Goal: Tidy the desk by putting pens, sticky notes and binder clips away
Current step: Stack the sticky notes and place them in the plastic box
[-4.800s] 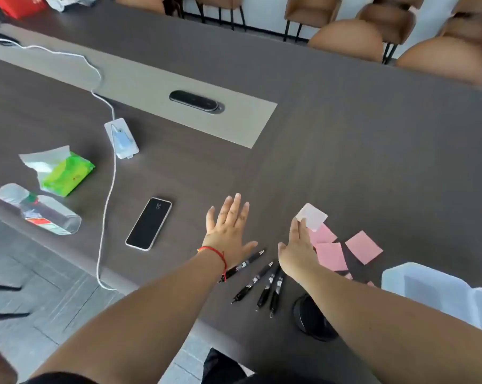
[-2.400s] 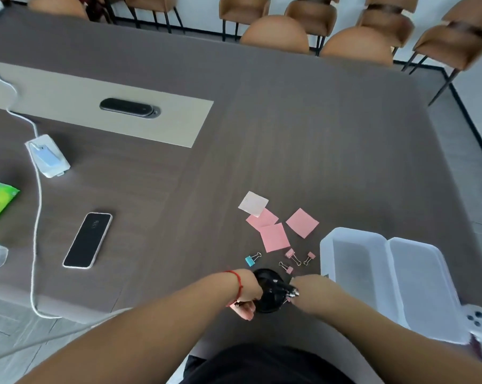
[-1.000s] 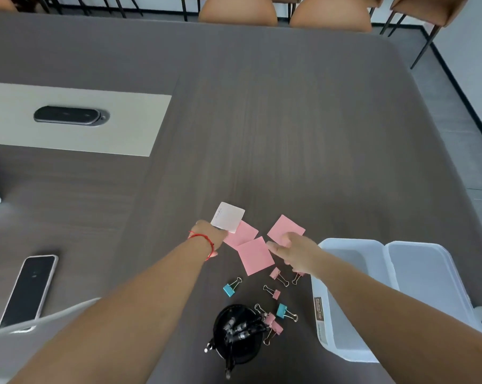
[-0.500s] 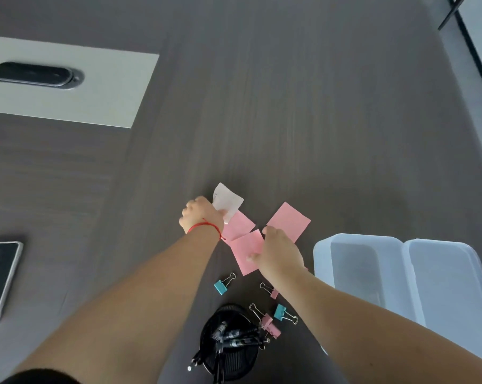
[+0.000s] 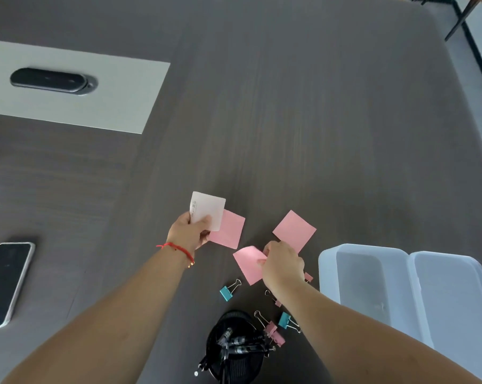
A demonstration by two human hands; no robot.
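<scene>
On the dark tabletop (image 5: 303, 128), the clear plastic box (image 5: 372, 284) lies open and holds nothing yet. The mesh pen cup (image 5: 235, 364) now holds the black pens (image 5: 242, 345), so that step looks done. Half a second ago the notes lay flat; now the left hand (image 5: 188, 231) has its grip pinching the white sticky note (image 5: 208, 209) up, and the right hand (image 5: 282, 266) is curling a pink sticky note (image 5: 248, 263) off the surface. Two more pink notes (image 5: 295, 227) and the binder clips (image 5: 230, 289) remain.
</scene>
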